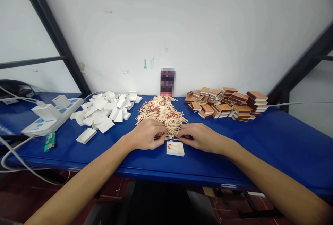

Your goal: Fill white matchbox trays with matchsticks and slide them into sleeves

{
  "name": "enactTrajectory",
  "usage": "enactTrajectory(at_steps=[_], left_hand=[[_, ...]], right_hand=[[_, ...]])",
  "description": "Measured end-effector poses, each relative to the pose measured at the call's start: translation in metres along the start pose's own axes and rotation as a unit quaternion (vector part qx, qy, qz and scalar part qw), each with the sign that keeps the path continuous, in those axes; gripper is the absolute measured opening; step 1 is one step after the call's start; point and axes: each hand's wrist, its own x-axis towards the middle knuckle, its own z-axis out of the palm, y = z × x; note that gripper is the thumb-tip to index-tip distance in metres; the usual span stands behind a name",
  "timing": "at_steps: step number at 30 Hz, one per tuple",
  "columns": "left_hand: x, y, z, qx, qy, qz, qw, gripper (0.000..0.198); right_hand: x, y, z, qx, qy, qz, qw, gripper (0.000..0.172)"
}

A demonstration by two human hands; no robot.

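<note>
A heap of red-tipped matches (162, 112) lies on the blue table in front of me. My left hand (149, 134) is at the heap's near left edge, thumb and fingers curled together over matches. At its near right edge, my right hand (196, 136) has its fingertips pinched by a few loose matches. What either pinch holds is too small to make out. Just below, between the hands, a white matchbox tray (179, 152) lies open side up with a few matches in it.
White empty trays (105, 108) are piled at left, with a single tray (86, 136) nearer. Brown matchbox sleeves (229, 101) are stacked at right. A power strip (56, 115) with plugs and cables, and a green packet (50, 141), lie far left. A blurred dark panel (168, 81) is at the wall.
</note>
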Motion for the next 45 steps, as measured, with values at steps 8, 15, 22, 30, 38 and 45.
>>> enactTrajectory(at_steps=[8,15,22,30,38,45], left_hand=[[0.000,0.000,-0.002,0.025,-0.008,-0.002,1.000,0.015],[0.000,0.001,-0.001,0.050,-0.012,0.033,0.998,0.009],[0.000,-0.001,0.000,0.075,-0.006,0.034,0.997,0.011],[0.000,-0.005,0.001,0.094,-0.011,0.027,0.995,0.013],[0.000,-0.006,-0.002,0.109,0.030,0.011,0.994,0.009],[-0.001,-0.008,-0.001,0.130,0.034,-0.014,0.991,0.018]], right_hand=[[-0.003,-0.002,-0.011,0.036,0.067,0.019,0.997,0.011],[-0.006,-0.009,-0.016,0.187,0.085,0.022,0.978,0.022],[-0.006,-0.016,-0.018,0.263,0.077,0.056,0.960,0.019],[-0.003,-0.019,-0.011,0.225,0.115,-0.001,0.968,0.018],[-0.001,-0.026,0.000,0.206,0.125,0.005,0.971,0.013],[0.001,-0.028,-0.003,0.189,0.126,-0.046,0.973,0.010]])
